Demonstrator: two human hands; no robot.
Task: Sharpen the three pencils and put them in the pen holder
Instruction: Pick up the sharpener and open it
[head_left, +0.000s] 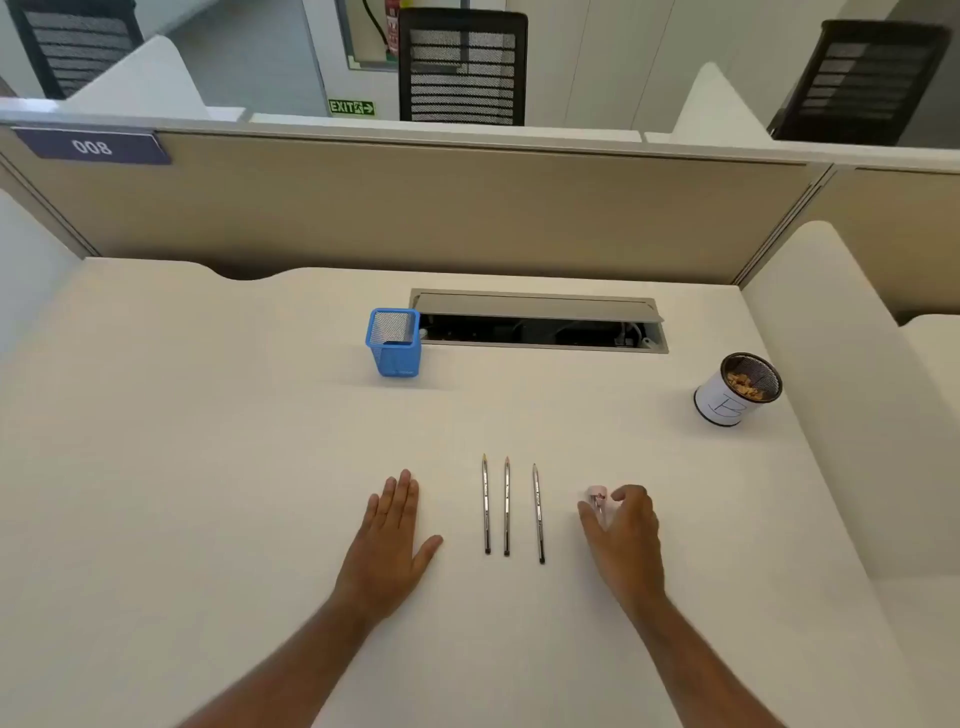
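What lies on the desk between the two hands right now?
In the head view, three slim silver-barrelled pencils lie side by side, parallel, tips pointing away, between the flat left hand and the right hand, which curls around a small pink sharpener.

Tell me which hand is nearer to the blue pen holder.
Left. The left hand lies flat on the desk, almost straight in front of the blue pen holder. The right hand is farther off to the right, beyond the three pencils, fingers curled at the sharpener.
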